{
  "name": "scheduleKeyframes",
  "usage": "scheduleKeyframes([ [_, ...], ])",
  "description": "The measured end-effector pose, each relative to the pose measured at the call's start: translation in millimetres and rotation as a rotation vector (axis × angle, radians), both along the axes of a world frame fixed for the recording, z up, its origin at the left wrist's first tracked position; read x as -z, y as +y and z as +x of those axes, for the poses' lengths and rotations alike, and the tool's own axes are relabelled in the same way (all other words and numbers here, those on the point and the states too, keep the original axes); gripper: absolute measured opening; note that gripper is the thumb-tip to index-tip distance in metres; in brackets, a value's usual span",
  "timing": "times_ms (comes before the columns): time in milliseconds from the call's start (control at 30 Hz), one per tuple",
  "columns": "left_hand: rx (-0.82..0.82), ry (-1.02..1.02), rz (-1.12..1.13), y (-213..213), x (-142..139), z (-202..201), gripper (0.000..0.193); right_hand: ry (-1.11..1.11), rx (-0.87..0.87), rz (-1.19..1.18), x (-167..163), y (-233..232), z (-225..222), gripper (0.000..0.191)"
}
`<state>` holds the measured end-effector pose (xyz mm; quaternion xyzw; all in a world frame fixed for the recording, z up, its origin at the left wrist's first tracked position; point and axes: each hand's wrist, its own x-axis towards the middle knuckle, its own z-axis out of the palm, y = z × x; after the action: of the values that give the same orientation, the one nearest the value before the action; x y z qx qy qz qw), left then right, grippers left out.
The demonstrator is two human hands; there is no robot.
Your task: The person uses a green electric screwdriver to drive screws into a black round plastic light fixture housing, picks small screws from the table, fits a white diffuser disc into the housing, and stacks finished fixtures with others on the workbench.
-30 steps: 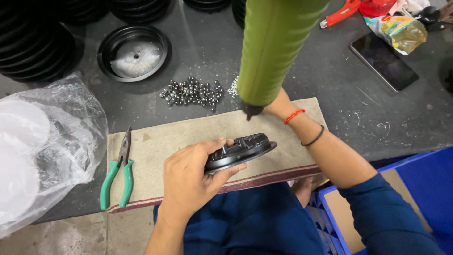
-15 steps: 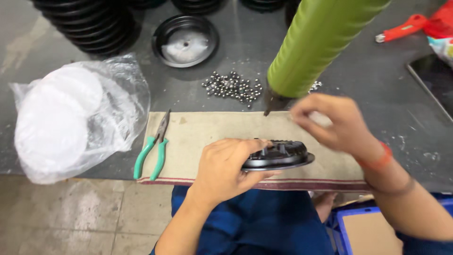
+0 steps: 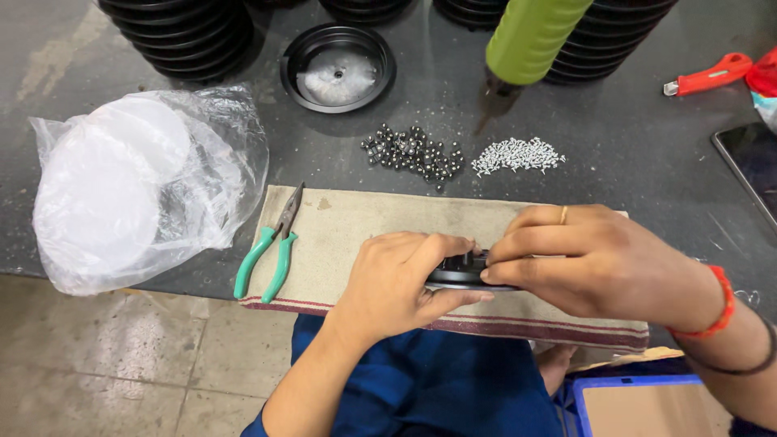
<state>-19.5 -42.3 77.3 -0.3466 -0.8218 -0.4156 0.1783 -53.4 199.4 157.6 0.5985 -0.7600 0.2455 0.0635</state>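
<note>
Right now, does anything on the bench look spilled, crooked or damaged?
Nothing stands out. The small dark steel balls and the pale screws lie loose in two tidy heaps on the dark bench. The green-handled pliers rest on the beige cloth. Both hands, left and right, grip the black round part.

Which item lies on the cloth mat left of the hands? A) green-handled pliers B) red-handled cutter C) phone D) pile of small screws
A: the green-handled pliers lie on the left end of the cloth mat, to the left of the left hand and right hand, which both hold a black round part above the mat.
</note>
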Motion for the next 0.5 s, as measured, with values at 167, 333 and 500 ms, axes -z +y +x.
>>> scheduleKeyframes([
  [167,0.019,0.021,0.035,-1.4,1.3,-3.0,0.049,0.024,0.024,-0.026,1.4,2.2,3.7,0.029],
  [333,0.009,0.007,0.036,-2.4,1.6,-4.0,0.049,0.018,0.103,-0.031,5.1,3.1,6.9,0.029],
  [500,0.010,-0.039,0.031,-2.3,2.5,-3.9,0.048,0.046,0.412,-0.582,-1.3,3.2,2.6,0.026],
])
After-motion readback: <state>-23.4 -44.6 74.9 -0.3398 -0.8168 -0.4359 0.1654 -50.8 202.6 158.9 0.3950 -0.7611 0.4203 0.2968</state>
